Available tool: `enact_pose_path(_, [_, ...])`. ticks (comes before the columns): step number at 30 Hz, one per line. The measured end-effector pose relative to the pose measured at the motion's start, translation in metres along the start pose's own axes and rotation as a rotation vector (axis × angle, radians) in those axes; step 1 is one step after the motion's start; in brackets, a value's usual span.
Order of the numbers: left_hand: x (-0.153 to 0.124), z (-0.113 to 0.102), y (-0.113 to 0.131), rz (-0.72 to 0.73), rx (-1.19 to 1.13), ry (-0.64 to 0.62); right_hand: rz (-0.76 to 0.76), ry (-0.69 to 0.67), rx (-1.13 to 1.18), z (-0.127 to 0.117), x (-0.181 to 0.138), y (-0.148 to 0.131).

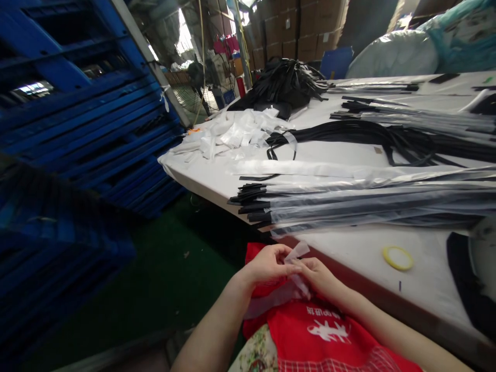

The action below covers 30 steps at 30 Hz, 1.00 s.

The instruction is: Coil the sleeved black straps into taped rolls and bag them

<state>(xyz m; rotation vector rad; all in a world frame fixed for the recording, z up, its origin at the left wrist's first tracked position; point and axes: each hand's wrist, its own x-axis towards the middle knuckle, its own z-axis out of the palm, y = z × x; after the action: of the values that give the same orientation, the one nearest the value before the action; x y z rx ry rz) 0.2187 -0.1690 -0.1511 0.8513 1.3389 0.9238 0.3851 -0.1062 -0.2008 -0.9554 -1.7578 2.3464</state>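
Note:
My left hand and my right hand meet over my lap, just below the white table's edge. Both pinch a small clear plastic strip between their fingertips; its top end sticks up and a longer translucent piece trails down over the red apron. Right above the hands, on the table, lies a stack of long black strips in clear sleeves.
A yellow tape ring lies on the table at the right. Farther back are loose white pieces, black straps and a black heap. Blue pallets stand at the left, above green floor.

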Motion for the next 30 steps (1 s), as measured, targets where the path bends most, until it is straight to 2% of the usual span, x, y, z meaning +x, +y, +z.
enact_pose_path(4, [0.006, 0.004, -0.004, -0.045, -0.291, 0.096, -0.024, 0.054, -0.024, -0.002, -0.004, 0.002])
enact_pose_path(6, [0.008, 0.003, -0.002, -0.076, -0.435, 0.105, -0.065, 0.056, -0.033, -0.004, -0.006, 0.002])
enact_pose_path(10, [0.011, -0.001, 0.001, -0.068, -0.514, 0.119, -0.161, 0.071, -0.039, -0.009, -0.005, 0.006])
enact_pose_path(14, [0.012, -0.001, 0.002, 0.028, -0.428, 0.234, -0.205, 0.071, -0.164, -0.015, -0.005, 0.006])
enact_pose_path(17, [0.013, 0.004, 0.004, 0.108, -0.276, 0.337, -0.341, 0.094, -0.393, -0.022, -0.008, -0.002])
enact_pose_path(19, [0.014, 0.01, 0.004, 0.149, -0.142, 0.325, -0.439, 0.129, -0.466, -0.026, -0.009, -0.008])
enact_pose_path(21, [0.016, 0.017, 0.004, 0.156, -0.039, 0.272, -0.482, 0.135, -0.413, -0.03, -0.008, -0.01])
enact_pose_path(23, [0.021, 0.022, 0.004, 0.168, 0.057, 0.248, -0.426, 0.099, -0.293, -0.033, -0.006, -0.007])
enact_pose_path(26, [0.03, 0.026, 0.006, 0.251, 0.211, 0.301, -0.292, 0.1, -0.17, -0.036, -0.005, -0.001])
enact_pose_path(28, [0.037, 0.029, 0.009, 0.306, 0.278, 0.333, -0.277, 0.144, -0.149, -0.04, -0.005, 0.001])
enact_pose_path(30, [0.043, 0.034, 0.011, 0.299, 0.284, 0.32, -0.293, 0.165, -0.142, -0.045, -0.007, 0.0])
